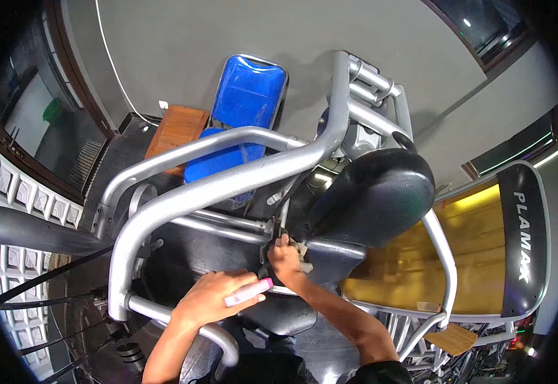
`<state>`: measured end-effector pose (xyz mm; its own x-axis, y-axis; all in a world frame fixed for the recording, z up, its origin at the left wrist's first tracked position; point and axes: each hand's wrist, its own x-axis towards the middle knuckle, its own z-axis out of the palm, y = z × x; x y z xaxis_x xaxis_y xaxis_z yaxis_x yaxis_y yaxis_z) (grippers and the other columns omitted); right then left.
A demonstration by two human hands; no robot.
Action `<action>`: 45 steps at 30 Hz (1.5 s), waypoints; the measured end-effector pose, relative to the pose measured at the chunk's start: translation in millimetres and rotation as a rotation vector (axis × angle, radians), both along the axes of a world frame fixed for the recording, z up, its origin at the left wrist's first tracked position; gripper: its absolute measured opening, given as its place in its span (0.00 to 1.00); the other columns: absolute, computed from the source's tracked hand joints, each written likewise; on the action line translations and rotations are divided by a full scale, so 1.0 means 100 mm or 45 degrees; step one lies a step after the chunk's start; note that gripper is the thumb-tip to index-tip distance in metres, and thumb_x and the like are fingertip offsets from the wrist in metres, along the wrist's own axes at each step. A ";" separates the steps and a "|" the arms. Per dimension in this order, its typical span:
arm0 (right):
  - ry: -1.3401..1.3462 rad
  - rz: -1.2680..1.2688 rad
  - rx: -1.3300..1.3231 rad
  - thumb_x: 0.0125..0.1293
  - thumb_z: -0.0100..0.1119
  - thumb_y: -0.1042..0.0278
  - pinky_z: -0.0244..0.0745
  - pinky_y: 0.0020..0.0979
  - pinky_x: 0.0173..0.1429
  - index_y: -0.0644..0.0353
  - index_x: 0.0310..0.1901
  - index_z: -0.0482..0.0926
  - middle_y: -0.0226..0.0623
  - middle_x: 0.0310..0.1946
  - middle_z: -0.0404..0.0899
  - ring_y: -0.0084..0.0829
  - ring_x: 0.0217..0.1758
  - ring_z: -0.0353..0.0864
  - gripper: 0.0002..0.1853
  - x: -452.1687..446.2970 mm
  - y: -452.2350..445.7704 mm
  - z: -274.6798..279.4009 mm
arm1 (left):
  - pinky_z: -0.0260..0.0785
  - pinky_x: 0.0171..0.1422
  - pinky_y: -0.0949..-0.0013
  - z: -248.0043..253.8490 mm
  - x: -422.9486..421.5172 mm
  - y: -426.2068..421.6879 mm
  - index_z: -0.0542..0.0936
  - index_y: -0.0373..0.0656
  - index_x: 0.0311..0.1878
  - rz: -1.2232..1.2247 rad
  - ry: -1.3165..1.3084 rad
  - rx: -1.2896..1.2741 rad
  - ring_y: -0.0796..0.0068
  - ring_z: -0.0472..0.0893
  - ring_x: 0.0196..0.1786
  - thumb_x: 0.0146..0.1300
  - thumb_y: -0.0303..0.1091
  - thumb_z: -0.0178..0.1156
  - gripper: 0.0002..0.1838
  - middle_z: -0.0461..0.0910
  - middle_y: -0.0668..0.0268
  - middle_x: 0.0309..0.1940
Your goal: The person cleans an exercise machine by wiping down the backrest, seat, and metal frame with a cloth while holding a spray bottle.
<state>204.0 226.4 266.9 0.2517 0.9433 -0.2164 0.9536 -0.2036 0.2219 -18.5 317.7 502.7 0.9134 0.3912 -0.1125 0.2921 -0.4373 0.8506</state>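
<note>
My left hand point(210, 299) is closed around a small, clear-white bottle point(245, 293) with a pink top, tilted up to the right. Further forward, my right hand point(285, 261) presses a crumpled pale cloth point(304, 257) against the gym machine by its seat. My fingers hide part of the cloth and the spot it touches. A black padded seat point(335, 255) lies just to the right of that hand, below a large black backrest point(378, 198). The machine's thick silver frame tube point(227, 184) curves over the area ahead of both hands.
Behind the machine stand a blue folding chair point(248, 93) and a brown wooden box or stool point(175, 131). On the right is a machine panel point(523, 237) marked PLAMAX. Silver bars point(212, 336) lie close to my left arm. A glass door point(36, 115) is at left.
</note>
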 end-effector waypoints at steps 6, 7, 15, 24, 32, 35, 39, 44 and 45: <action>0.213 0.451 0.173 0.61 0.59 0.63 0.85 0.37 0.43 0.51 0.49 0.81 0.28 0.49 0.76 0.34 0.61 0.71 0.14 0.32 -0.49 0.95 | 0.74 0.38 0.54 0.00 0.02 0.00 0.80 0.46 0.44 -0.137 -0.038 0.008 0.52 0.83 0.38 0.66 0.52 0.61 0.18 0.81 0.61 0.34; 0.148 0.438 0.237 0.57 0.62 0.65 0.85 0.33 0.42 0.44 0.51 0.82 0.24 0.53 0.76 0.33 0.58 0.73 0.18 0.38 -0.60 1.01 | 0.75 0.39 0.54 -0.02 0.02 0.00 0.80 0.47 0.45 -0.151 -0.047 0.011 0.52 0.83 0.38 0.66 0.52 0.61 0.18 0.81 0.61 0.36; 0.309 -0.204 0.855 0.50 0.70 0.71 0.83 0.38 0.47 0.42 0.55 0.82 0.27 0.52 0.80 0.39 0.50 0.79 0.27 0.73 -0.94 1.19 | 0.75 0.40 0.54 -0.02 0.05 -0.01 0.79 0.46 0.42 -0.261 -0.026 0.064 0.53 0.83 0.38 0.67 0.51 0.61 0.17 0.81 0.62 0.36; 0.463 -0.148 1.012 0.44 0.73 0.72 0.86 0.34 0.45 0.33 0.55 0.82 0.17 0.55 0.77 0.34 0.52 0.77 0.33 0.27 -0.86 0.74 | 0.69 0.33 0.60 0.01 0.19 -0.17 0.81 0.40 0.41 -0.244 -0.066 -0.127 0.55 0.82 0.31 0.64 0.42 0.66 0.14 0.81 0.57 0.30; 0.524 -0.050 0.818 0.48 0.70 0.71 0.87 0.35 0.40 0.37 0.50 0.83 0.14 0.56 0.75 0.31 0.56 0.73 0.24 0.46 -1.13 0.55 | 0.68 0.33 0.61 0.29 0.49 -0.72 0.79 0.41 0.43 -0.055 -0.081 -0.120 0.54 0.78 0.29 0.66 0.45 0.64 0.16 0.77 0.57 0.27; 0.514 -0.100 0.843 0.45 0.70 0.72 0.86 0.35 0.39 0.36 0.48 0.84 0.13 0.56 0.75 0.30 0.56 0.74 0.25 0.62 -1.31 0.63 | 0.68 0.33 0.63 0.24 0.57 -0.92 0.79 0.40 0.43 -0.018 -0.098 -0.133 0.57 0.78 0.28 0.66 0.44 0.65 0.15 0.77 0.57 0.28; 0.513 -0.254 1.141 0.38 0.74 0.77 0.85 0.35 0.41 0.36 0.48 0.85 0.17 0.51 0.79 0.33 0.47 0.79 0.30 0.81 -1.51 0.72 | 0.69 0.35 0.66 0.23 0.66 -1.13 0.80 0.39 0.43 0.098 -0.090 -0.207 0.64 0.79 0.29 0.65 0.41 0.66 0.14 0.78 0.59 0.29; 0.600 -0.455 1.383 0.36 0.77 0.76 0.81 0.38 0.51 0.39 0.49 0.85 0.22 0.51 0.80 0.38 0.47 0.79 0.32 0.79 -1.44 0.74 | 0.70 0.36 0.68 0.08 0.70 -1.37 0.81 0.39 0.43 0.173 -0.111 -0.202 0.69 0.80 0.30 0.64 0.39 0.67 0.13 0.79 0.60 0.30; 0.634 -0.442 1.421 0.37 0.77 0.76 0.80 0.37 0.51 0.39 0.49 0.85 0.22 0.51 0.80 0.38 0.47 0.79 0.32 0.75 -1.37 0.77 | 0.70 0.37 0.69 0.04 0.70 -1.42 0.81 0.39 0.43 0.207 -0.129 -0.230 0.72 0.80 0.30 0.65 0.39 0.67 0.13 0.80 0.61 0.30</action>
<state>278.8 89.8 343.7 0.6420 0.5740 0.5083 0.7432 -0.3031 -0.5964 51.8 176.0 506.9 0.8503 0.5157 -0.1054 0.2558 -0.2299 0.9390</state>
